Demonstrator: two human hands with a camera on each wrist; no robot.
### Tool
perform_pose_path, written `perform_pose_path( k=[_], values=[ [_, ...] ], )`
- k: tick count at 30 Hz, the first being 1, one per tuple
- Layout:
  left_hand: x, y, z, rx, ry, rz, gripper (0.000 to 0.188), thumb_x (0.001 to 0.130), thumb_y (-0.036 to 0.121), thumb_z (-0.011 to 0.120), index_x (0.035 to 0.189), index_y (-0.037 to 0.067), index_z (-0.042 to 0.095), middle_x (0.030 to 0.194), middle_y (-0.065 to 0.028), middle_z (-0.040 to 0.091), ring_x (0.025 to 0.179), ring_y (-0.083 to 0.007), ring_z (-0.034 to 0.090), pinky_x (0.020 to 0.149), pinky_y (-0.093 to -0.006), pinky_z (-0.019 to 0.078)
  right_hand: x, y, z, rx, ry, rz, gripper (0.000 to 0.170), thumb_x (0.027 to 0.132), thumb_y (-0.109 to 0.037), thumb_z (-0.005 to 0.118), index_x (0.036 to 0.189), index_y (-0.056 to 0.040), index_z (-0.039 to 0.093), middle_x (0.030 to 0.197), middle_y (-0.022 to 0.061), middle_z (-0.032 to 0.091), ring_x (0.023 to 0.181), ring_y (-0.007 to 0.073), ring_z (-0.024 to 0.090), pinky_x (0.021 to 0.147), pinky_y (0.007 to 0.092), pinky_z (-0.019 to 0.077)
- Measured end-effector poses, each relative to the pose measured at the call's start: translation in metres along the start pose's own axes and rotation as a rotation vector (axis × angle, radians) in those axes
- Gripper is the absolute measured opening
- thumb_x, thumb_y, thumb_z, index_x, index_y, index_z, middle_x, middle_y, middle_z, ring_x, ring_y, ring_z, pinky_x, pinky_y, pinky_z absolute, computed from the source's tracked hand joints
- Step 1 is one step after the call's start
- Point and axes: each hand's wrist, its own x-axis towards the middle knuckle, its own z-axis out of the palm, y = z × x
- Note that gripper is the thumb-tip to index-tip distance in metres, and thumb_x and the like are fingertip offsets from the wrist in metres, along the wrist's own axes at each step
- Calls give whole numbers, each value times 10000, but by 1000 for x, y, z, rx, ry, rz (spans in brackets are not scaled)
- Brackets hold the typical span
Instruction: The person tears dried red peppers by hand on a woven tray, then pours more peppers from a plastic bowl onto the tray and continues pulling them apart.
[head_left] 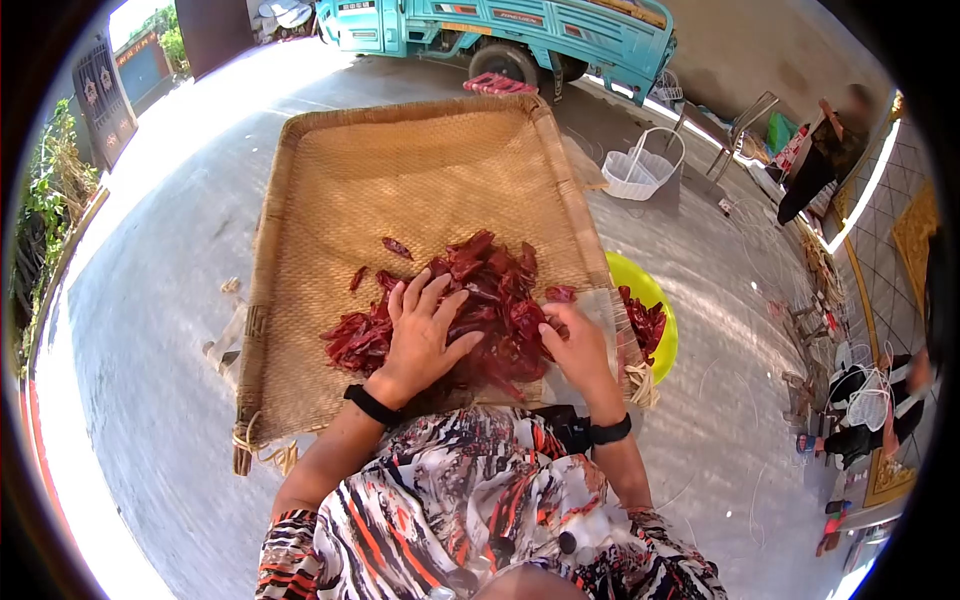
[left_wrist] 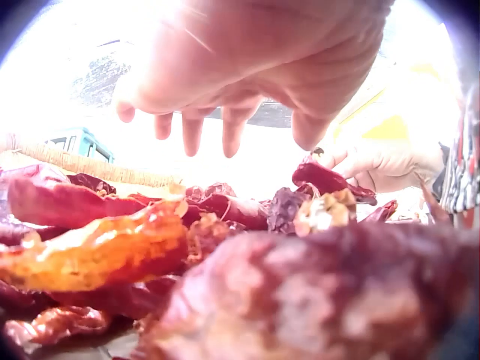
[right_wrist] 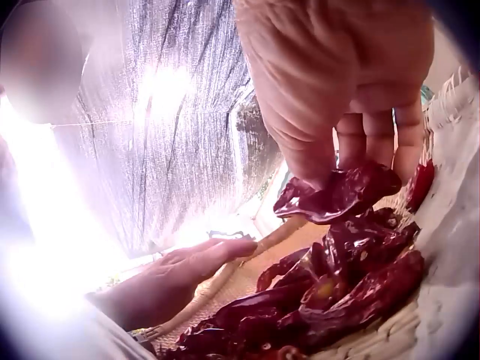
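Dried red peppers lie heaped on the near half of a woven tray. Over the left part of the heap, my left hand is spread with its fingers apart; in the left wrist view those fingers hang above the peppers. My right hand pinches a dark red pepper between thumb and fingers, at the heap's right side, just above other peppers. Two loose peppers lie apart, up and left of the heap.
Right of the tray, a yellow-green basin holds more red peppers, partly hidden by the tray. A white basket stands beyond it on the concrete floor. A turquoise truck is parked behind; a person stands at the far right.
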Motion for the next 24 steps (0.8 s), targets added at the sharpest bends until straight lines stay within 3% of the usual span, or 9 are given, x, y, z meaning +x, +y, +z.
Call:
perform_pose_path(
  k=[2, 4, 6, 8, 13, 15, 18, 21, 24],
  values=[
    [6, 2, -4, -140, 2, 74, 568, 862, 412, 708, 1305, 82, 573, 1312, -142, 544, 1267, -345, 439, 1089, -492, 288, -2, -5, 10, 44, -91, -90, 235, 888, -211, 663, 1071, -65, 652, 990, 127, 661, 890, 305, 651, 783, 377, 509],
    [4, 0, -1, -261, -68, 97, 410, 866, 295, 721, 1208, 89, 628, 1106, -108, 635, 1130, -317, 519, 1022, -442, 363, -2, -15, 13, 53, -218, -160, 236, 884, -208, 666, 1073, -67, 652, 983, 128, 657, 904, 303, 648, 787, 372, 507],
    [1, -7, 6, -334, -174, 122, 328, 866, 227, 723, 1156, 93, 650, 1004, -96, 658, 1062, -309, 551, 984, -433, 393, -2, -17, 15, 11, -228, -184, 220, 883, -197, 665, 1059, -66, 655, 981, 125, 656, 918, 304, 644, 790, 364, 506],
    [1, -4, 4, -354, -137, 123, 211, 866, 165, 713, 1056, 84, 666, 928, -91, 664, 995, -313, 583, 910, -427, 438, -5, -18, 8, -44, -213, -203, 208, 882, -190, 665, 1047, -62, 659, 982, 123, 658, 910, 306, 645, 787, 364, 507],
    [-1, -5, -1, -480, -163, 73, 153, 876, 136, 694, 1007, 66, 658, 940, -107, 652, 878, -320, 612, 767, -406, 503, 0, 2, -43, -104, 160, -177, 178, 886, -161, 656, 1027, -52, 670, 962, 120, 660, 895, 298, 654, 778, 358, 505],
    [-2, -5, -1, -504, -162, 80, 148, 884, 129, 685, 1014, 65, 656, 937, -111, 643, 852, -320, 618, 748, -403, 512, 5, 18, -72, -196, 310, -34, 176, 884, -145, 644, 1020, -38, 674, 957, 123, 663, 849, 300, 642, 802, 371, 491],
    [-5, -5, 4, -553, -207, 78, 144, 893, 129, 676, 1019, 65, 653, 947, -117, 628, 873, -326, 619, 766, -403, 516, 10, 35, -96, -683, 621, -140, 231, 881, -153, 643, 1095, -67, 654, 1024, 127, 657, 849, 297, 638, 811, 377, 494],
    [-5, -9, 8, -560, -275, 70, 147, 899, 138, 673, 1024, 64, 652, 970, -122, 619, 924, -328, 615, 802, -400, 513, 16, 26, -79, -175, 485, 143, 288, 870, -144, 647, 1146, -62, 637, 1095, 113, 650, 874, 275, 656, 819, 384, 517],
    [-4, -15, 16, -578, -340, 61, 153, 907, 141, 663, 1035, 59, 652, 1012, -124, 619, 963, -319, 613, 829, -391, 505, 24, 9, -47, -386, 85, 88, 321, 854, -143, 652, 1166, -73, 631, 1146, 114, 628, 961, 291, 652, 844, 401, 515]
  ],
)
